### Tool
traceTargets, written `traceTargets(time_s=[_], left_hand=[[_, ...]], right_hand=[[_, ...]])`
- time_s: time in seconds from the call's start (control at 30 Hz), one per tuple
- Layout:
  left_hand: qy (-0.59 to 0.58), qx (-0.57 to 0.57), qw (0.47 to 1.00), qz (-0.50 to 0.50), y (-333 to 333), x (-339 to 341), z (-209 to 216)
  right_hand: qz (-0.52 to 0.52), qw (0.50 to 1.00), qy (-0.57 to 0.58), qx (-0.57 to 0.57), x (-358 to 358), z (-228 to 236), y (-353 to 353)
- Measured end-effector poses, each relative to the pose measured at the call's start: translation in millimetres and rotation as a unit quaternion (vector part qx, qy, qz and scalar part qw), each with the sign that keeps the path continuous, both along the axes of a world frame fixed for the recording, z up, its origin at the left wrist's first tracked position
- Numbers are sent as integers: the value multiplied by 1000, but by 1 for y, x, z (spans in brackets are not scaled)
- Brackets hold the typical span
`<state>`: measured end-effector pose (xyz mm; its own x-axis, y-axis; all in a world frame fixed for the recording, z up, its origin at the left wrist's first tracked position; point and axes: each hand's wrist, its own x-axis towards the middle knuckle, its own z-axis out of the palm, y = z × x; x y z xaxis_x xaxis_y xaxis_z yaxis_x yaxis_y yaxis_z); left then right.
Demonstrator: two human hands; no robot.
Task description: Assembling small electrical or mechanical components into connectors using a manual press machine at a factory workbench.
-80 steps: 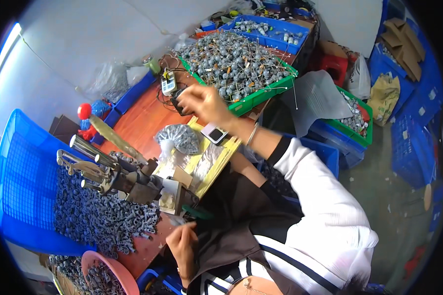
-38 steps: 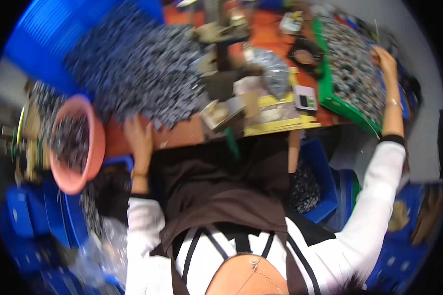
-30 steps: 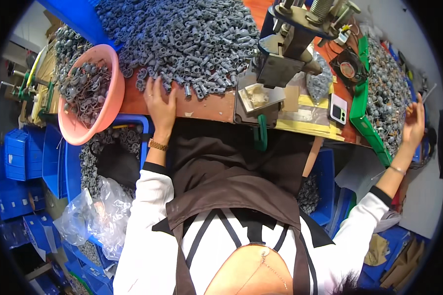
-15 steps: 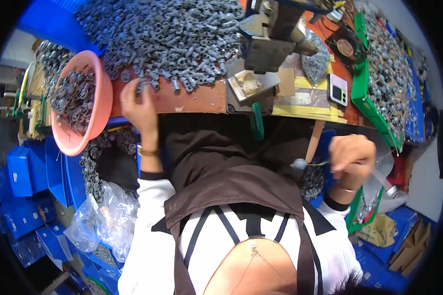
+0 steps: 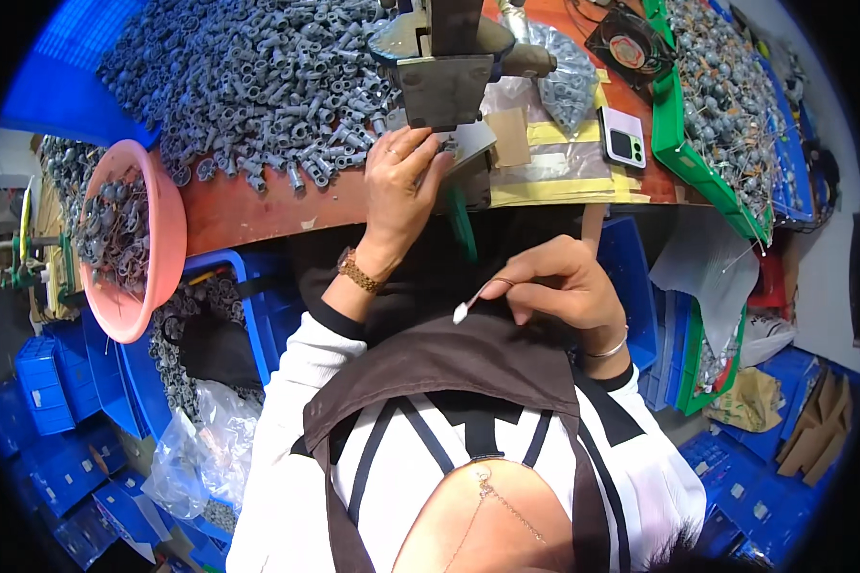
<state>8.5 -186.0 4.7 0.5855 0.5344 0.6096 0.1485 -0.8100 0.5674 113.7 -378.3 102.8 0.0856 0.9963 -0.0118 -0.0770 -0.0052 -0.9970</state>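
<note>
My left hand [image 5: 401, 186] reaches to the foot of a bench press [image 5: 444, 91], right under its ram. Its fingers are drawn together, and what they hold is hidden behind them. Beside that hand, a pale block [image 5: 473, 143] sits on the press base, with a green handle [image 5: 461, 226] hanging below. Over my apron, my right hand [image 5: 569, 286] pinches a thin wire with a small pale end piece [image 5: 461, 313] pointing left. A large heap of grey tubular fittings [image 5: 268, 86] covers the bench behind my left hand.
A pink basin [image 5: 169, 244] of grey parts with wires stands at the left. On the right are a phone [image 5: 623, 137], a small fan [image 5: 629, 43] and a green tray [image 5: 683, 158] of wired balls. A bag of parts [image 5: 564, 81] lies behind the phone.
My left hand has moved right from the bench's front edge near the basin to the press. My right hand has come left with the wire, from beside the green tray to over my apron.
</note>
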Motion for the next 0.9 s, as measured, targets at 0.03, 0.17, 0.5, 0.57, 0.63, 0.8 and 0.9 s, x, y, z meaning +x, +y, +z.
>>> traceTargets(time_s=[0.03, 0.17, 0.5, 0.57, 0.63, 0.8, 0.9], left_hand=[[1, 0, 1000, 1, -4, 1, 0], [22, -67, 996, 55, -8, 5, 5], [30, 3, 932, 360, 78, -129, -11], [75, -16, 924, 374, 91, -139, -15], [157, -23, 912, 378, 94, -143, -16], [122, 37, 919, 373, 101, -160, -25], [57, 62, 920, 383, 84, -163, -21]], right_hand=[[18, 1000, 18, 9, -4, 2, 7], [93, 993, 63, 25, -18, 12, 36], [100, 964, 228, -97, -37, -11, 46], [103, 967, 215, -94, -37, -21, 52], [113, 963, 224, -95, -40, -22, 57], [56, 973, 188, -122, -47, -18, 69], [13, 985, 136, -106, -51, -28, 78]])
